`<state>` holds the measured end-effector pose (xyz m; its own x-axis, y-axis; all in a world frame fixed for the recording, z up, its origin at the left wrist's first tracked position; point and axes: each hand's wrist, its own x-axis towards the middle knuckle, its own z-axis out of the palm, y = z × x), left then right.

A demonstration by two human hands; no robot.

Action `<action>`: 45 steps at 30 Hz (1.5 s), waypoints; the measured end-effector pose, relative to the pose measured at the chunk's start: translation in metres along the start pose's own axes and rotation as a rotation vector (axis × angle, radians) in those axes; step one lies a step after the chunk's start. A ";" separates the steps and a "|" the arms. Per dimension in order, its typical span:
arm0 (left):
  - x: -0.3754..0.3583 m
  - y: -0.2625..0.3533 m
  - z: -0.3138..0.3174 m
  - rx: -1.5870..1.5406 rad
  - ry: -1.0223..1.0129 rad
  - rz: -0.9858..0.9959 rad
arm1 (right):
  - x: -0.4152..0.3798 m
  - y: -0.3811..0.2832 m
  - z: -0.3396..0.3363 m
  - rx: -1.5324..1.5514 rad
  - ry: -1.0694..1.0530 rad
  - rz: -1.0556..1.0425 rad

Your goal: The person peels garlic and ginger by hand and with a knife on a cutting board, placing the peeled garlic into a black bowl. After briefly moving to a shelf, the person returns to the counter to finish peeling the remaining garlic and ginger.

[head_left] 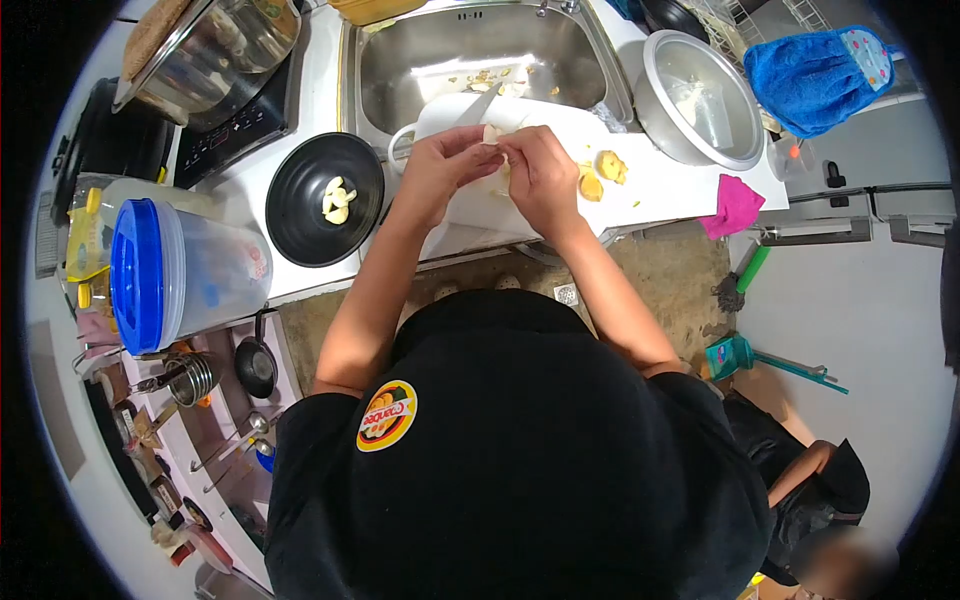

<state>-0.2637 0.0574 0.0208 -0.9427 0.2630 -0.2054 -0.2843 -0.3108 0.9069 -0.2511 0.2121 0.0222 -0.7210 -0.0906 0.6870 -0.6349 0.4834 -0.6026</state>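
Observation:
Both my hands meet over a white cutting board [440,115] at the front of the sink. A small pale piece, like a garlic clove [491,134], is pinched between the fingertips of my left hand [447,168]. My right hand [541,178] has its fingers closed on the same piece from the other side. Just beyond them a knife [481,103] lies on the board. Pieces of ginger [611,167] rest to the right of my right hand. Peeled cloves [338,201] sit in a black bowl [290,213] to the left.
Behind the board is a steel sink [400,60] with scraps in it. A large metal bowl [655,110] and a pink cloth [735,207] are at the right. Left stand a pot [230,60] and a blue-lidded container [138,275]. Another person [815,480] is at the lower right.

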 end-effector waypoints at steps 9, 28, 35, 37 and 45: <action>0.002 0.007 -0.005 -0.066 0.071 -0.084 | 0.000 0.006 -0.002 -0.026 -0.111 -0.053; 0.007 0.004 0.001 0.159 0.142 0.117 | 0.026 0.011 -0.005 0.191 -0.276 0.439; 0.005 0.007 -0.003 0.228 0.138 0.172 | 0.032 0.012 -0.010 0.219 -0.320 0.456; 0.005 0.007 -0.002 0.218 0.108 0.173 | 0.031 0.007 -0.009 0.171 -0.318 0.414; 0.007 0.002 -0.003 0.285 0.101 0.159 | 0.020 0.002 0.001 0.111 -0.220 0.384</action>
<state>-0.2715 0.0561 0.0207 -0.9879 0.1356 -0.0758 -0.0858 -0.0696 0.9939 -0.2671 0.2102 0.0345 -0.9443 -0.1113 0.3097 -0.3270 0.4233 -0.8449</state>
